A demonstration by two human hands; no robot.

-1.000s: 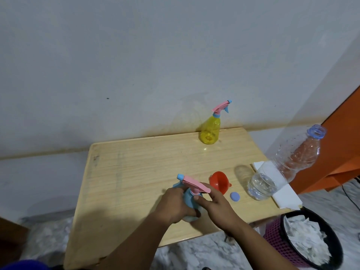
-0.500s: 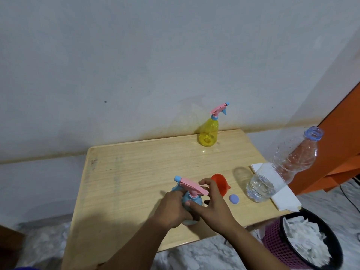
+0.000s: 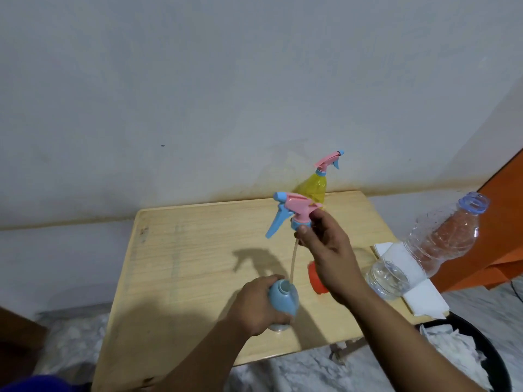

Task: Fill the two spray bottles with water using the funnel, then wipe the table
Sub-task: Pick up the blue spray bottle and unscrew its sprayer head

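Your left hand (image 3: 254, 304) grips the blue spray bottle (image 3: 283, 301) on the table (image 3: 198, 250); your right hand (image 3: 328, 250) holds its pink sprayer head (image 3: 297, 212) lifted above.

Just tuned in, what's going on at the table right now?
A person is opening the blue spray bottle. The left hand steadies it on the wooden table, while the right hand lifts the pink and blue spray head up, its dip tube reaching down to the bottle's mouth. The orange funnel lies beside it, partly hidden by the right hand. The uncapped water bottle and the yellow spray bottle, spray head on, wait untouched.
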